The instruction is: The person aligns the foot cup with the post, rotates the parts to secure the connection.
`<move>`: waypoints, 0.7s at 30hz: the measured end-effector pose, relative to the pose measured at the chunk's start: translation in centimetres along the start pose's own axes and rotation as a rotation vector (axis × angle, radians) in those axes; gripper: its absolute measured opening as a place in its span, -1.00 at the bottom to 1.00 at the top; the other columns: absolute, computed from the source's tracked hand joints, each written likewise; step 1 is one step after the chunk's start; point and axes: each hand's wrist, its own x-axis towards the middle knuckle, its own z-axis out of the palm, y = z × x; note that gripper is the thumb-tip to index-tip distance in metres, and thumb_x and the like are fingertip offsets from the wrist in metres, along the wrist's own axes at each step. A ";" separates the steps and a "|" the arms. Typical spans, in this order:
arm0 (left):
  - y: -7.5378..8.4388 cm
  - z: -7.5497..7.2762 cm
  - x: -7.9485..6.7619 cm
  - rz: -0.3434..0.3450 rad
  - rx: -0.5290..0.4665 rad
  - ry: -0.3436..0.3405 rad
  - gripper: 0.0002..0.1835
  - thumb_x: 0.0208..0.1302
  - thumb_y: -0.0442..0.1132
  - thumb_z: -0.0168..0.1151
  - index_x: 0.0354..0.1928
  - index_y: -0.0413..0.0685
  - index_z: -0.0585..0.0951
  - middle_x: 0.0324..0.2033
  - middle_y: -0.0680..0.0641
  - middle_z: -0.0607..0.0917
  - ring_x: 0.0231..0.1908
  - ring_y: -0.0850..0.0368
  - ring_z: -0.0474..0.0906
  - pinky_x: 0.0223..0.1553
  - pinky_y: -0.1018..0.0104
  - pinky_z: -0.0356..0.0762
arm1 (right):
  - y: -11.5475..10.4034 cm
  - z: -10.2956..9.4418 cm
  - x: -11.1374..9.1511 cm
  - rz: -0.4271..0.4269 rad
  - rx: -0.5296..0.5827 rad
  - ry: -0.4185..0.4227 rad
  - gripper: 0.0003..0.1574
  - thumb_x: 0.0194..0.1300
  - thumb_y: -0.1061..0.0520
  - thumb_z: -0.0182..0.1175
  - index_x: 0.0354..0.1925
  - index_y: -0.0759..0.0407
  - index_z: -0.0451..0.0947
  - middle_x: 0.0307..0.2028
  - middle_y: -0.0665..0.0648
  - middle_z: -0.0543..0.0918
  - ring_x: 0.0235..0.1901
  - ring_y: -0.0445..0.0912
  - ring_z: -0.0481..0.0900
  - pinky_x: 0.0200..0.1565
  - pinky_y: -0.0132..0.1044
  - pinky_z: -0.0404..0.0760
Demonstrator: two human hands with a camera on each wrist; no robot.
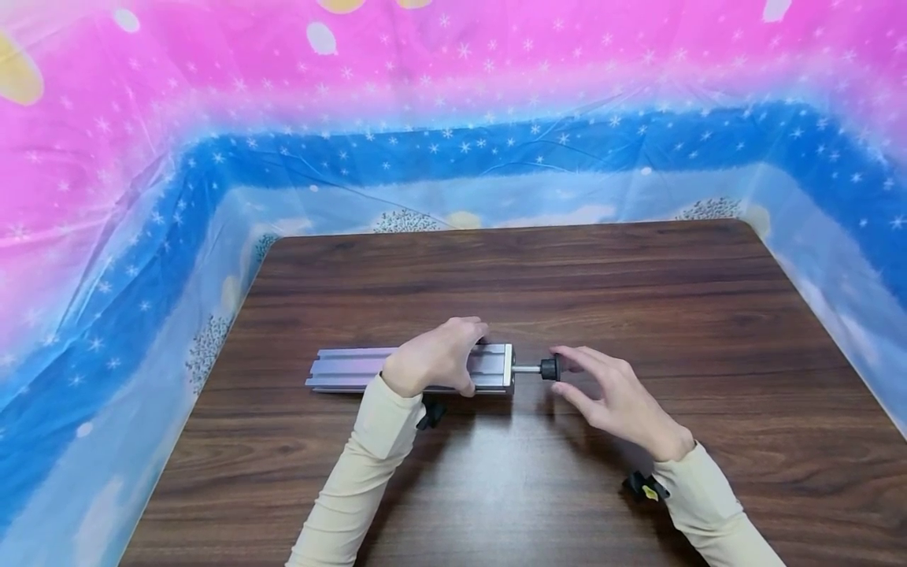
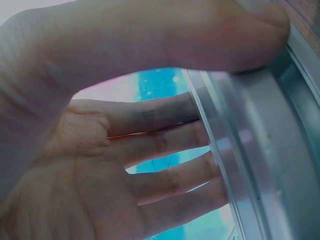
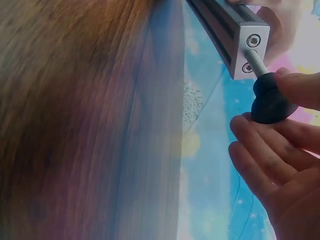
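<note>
A silver aluminium profile (image 1: 354, 368) lies lengthwise across the table, and my left hand (image 1: 434, 358) grips it near its right end. The thumb (image 2: 240, 40) presses one side in the left wrist view, with the other fingertips hidden behind the profile. At the right end sits an end plate (image 3: 242, 50) with two socket screws. A threaded rod (image 3: 256, 64) sticks out of this plate and carries a black levelling foot (image 3: 270, 102). My right hand (image 1: 616, 398) pinches the foot by its rim, thumb on one side and fingers on the other.
The dark wooden table (image 1: 538, 276) has its far edge well beyond both hands. A pink and blue patterned cloth (image 1: 453, 150) hangs around the back and sides. Black wrist mounts (image 1: 645, 487) are strapped to both cream sleeves (image 1: 708, 496).
</note>
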 end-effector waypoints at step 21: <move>0.0 0.1 0.0 -0.015 0.011 -0.009 -0.31 -0.12 -0.36 0.61 0.15 -0.26 0.55 -0.05 -0.08 0.58 -0.16 0.08 0.44 -0.08 0.22 0.53 | -0.7 0.1 0.3 0.243 0.003 -0.094 -0.72 0.50 0.08 0.13 -0.07 0.23 0.69 -0.25 0.07 0.76 -0.39 -0.25 0.63 -0.32 -0.30 0.65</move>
